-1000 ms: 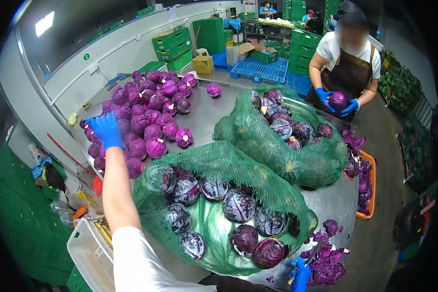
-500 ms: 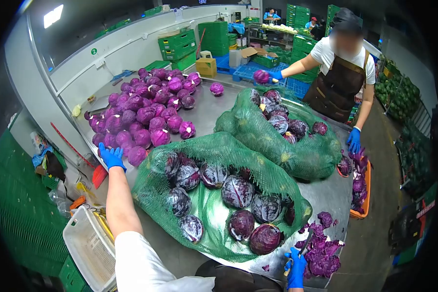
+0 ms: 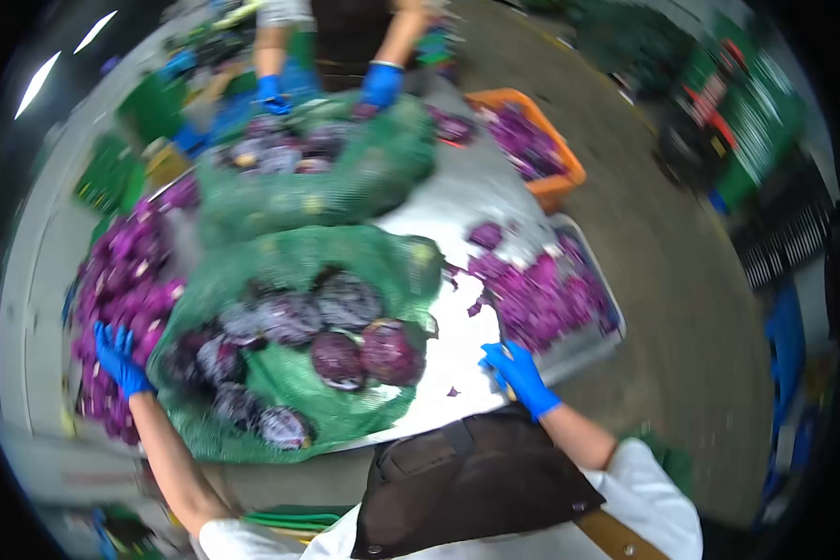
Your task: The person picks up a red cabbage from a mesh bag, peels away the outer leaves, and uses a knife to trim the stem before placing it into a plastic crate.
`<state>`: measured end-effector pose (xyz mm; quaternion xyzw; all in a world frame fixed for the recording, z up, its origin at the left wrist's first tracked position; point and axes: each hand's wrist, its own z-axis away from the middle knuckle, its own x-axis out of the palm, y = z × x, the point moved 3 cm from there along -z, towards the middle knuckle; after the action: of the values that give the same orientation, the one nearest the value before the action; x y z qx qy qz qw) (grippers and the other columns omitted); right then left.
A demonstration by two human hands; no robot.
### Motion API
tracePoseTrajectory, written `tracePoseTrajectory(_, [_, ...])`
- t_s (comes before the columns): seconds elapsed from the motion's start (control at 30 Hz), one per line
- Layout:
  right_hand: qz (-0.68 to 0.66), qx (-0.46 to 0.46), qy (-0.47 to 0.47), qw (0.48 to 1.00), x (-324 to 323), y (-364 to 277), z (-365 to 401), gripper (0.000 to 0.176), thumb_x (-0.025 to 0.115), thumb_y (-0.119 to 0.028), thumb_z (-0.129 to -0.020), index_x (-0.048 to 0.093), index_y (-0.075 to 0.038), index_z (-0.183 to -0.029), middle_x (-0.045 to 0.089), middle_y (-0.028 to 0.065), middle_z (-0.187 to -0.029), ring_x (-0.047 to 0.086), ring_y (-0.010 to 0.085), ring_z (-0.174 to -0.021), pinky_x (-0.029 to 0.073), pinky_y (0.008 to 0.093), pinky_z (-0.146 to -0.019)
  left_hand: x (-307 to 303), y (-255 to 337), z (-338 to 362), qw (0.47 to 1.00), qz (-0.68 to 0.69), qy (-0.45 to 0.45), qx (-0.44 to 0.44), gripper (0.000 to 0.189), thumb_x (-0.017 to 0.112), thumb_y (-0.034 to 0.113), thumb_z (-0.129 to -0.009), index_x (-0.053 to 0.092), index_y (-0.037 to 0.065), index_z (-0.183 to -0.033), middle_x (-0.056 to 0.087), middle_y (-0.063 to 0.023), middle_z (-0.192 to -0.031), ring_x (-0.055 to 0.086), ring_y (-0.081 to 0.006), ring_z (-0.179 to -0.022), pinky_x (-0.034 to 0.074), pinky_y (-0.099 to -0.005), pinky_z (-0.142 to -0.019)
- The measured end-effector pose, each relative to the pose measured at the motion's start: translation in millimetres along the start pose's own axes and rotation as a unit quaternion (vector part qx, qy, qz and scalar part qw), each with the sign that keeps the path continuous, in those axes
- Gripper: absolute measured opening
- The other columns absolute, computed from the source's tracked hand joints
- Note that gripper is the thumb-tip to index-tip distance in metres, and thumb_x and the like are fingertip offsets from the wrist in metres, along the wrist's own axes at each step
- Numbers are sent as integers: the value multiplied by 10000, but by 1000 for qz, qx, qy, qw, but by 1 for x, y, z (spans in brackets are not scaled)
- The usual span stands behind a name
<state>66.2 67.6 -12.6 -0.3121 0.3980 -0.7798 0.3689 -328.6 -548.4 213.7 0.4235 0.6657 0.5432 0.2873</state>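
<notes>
My left hand (image 3: 123, 361), in a blue glove, has its fingers stretched apart beside the pile of trimmed red cabbages (image 3: 126, 271). No cabbage shows in its grip. My right hand (image 3: 523, 378), gloved in blue too, is closed on a knife (image 3: 498, 322), with the blade pointing away from me. Beyond the blade lies a heap of torn purple cabbage leaves (image 3: 537, 299). Between my hands, an opened green net bag (image 3: 331, 418) holds several dark red cabbages (image 3: 392, 352). Motion blurs the view.
Across the metal table (image 3: 439, 210), a co-worker's gloved hands (image 3: 381, 86) are at a second green net bag (image 3: 317, 201) of cabbages. An orange crate (image 3: 560, 182) of leaves stands at the far right. A grey tray edge (image 3: 616, 313) borders the leaf heap.
The view has swung right and down, so the table appears rotated. My left hand stays by the cabbage pile, my right keeps the knife. The co-worker's hands have come to the far net bag.
</notes>
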Motion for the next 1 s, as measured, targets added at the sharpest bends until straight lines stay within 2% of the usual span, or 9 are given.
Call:
tracePoseTrajectory(0.1, [22,10,45,999,-21,-7,14,292,674,-245,-908,654,-59,-1132,686,15,-858,434,22,-487,338,202,-413,116,11,62,978,-9,-189,82,518,487,169,-948,414,49,-1448,464,-146,-1443,520,-308,-1259,448,-424,-1009])
tracePoseTrajectory(0.2, [6,-38,88,995,-49,-10,22,283,693,-184,-887,659,-32,-1123,685,34,-879,540,53,-590,440,221,-511,237,58,233,899,-6,-411,149,616,620,120,-863,418,24,-1436,476,-139,-1432,480,-273,-1304,392,-405,-1073])
tracePoseTrajectory(0.37, [-20,-143,194,970,-117,2,23,279,694,-97,-868,657,-2,-1127,694,58,-911,649,115,-812,526,255,-731,329,40,424,637,-117,-736,197,973,862,316,-699,348,56,-1482,331,-168,-1531,294,-301,-1433,246,-430,-1167])
tracePoseTrajectory(0.43, [3,-173,241,955,-150,4,22,352,707,-107,-863,626,-11,-1192,696,58,-972,649,119,-871,524,275,-772,352,16,471,549,-176,-789,213,1189,895,427,-601,234,95,-1532,184,-221,-1578,214,-404,-1452,207,-472,-1180])
tracePoseTrajectory(0.5, [42,-217,285,933,-173,-2,25,400,717,-117,-860,603,-10,-1229,692,62,-1027,642,119,-911,523,287,-789,379,-12,493,493,-207,-784,315,1291,899,483,-553,165,122,-1552,118,-240,-1587,189,-468,-1438,208,-512,-1170])
tracePoseTrajectory(0.67, [289,-292,269,871,-176,-56,23,729,769,-175,-782,420,-101,-1417,462,209,-1419,581,383,-1151,489,397,-948,480,-76,500,566,-201,-744,291,1357,912,512,-488,156,144,-1553,141,-292,-1568,127,-499,-1442,224,-538,-1156])
tracePoseTrajectory(0.77, [333,-237,231,883,-171,-59,-3,927,794,-255,-771,251,-100,-1506,307,278,-1506,462,430,-1288,464,429,-988,514,-128,508,578,-232,-739,257,1348,912,526,-472,193,142,-1545,174,-299,-1557,126,-485,-1447,217,-525,-1166])
tracePoseTrajectory(0.87, [346,-135,182,911,-165,-69,-16,1031,811,-298,-752,165,-86,-1526,232,324,-1517,416,470,-1312,459,463,-999,505,-159,516,555,-249,-756,244,1317,900,567,-456,264,130,-1523,221,-299,-1539,200,-452,-1439,254,-504,-1160])
tracePoseTrajectory(1.0, [392,-56,168,903,-164,-64,-27,1160,843,-360,-703,86,-115,-1547,142,319,-1549,563,467,-1148,510,465,-912,462,-153,512,551,-274,-759,211,1286,886,590,-452,311,127,-1505,283,-271,-1524,256,-442,-1422,298,-505,-1139])
